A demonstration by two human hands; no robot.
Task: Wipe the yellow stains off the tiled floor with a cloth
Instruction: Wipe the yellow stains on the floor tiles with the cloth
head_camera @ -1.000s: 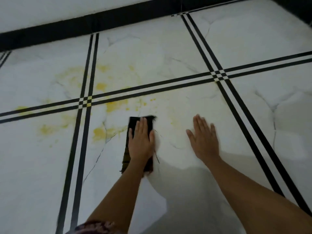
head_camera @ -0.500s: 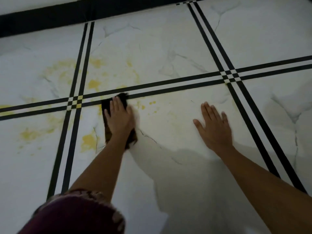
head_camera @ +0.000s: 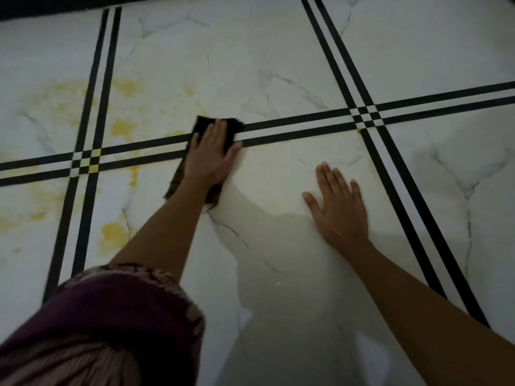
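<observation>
My left hand [head_camera: 210,156] presses flat on a dark cloth [head_camera: 203,126] that lies across the double black stripe of the white marble-look tiled floor [head_camera: 278,65]. Yellow stains [head_camera: 120,126] spread to the left of the cloth, with a stronger patch [head_camera: 111,236] lower left and faint smears [head_camera: 55,93] on the far-left tile. My right hand [head_camera: 338,207] rests flat on the tile to the right, fingers spread, holding nothing.
Black double stripes cross at the left [head_camera: 83,162] and at the right [head_camera: 365,118]. A dark skirting band [head_camera: 41,4] runs along the top left. My maroon sleeve [head_camera: 106,324] fills the lower left corner. Shadow falls on the floor between my arms.
My left hand has pushed the cloth away from me, first up-left towards the stains, then right along the black stripe. The right hand has stayed planted. The view has moved closer and darkened.
</observation>
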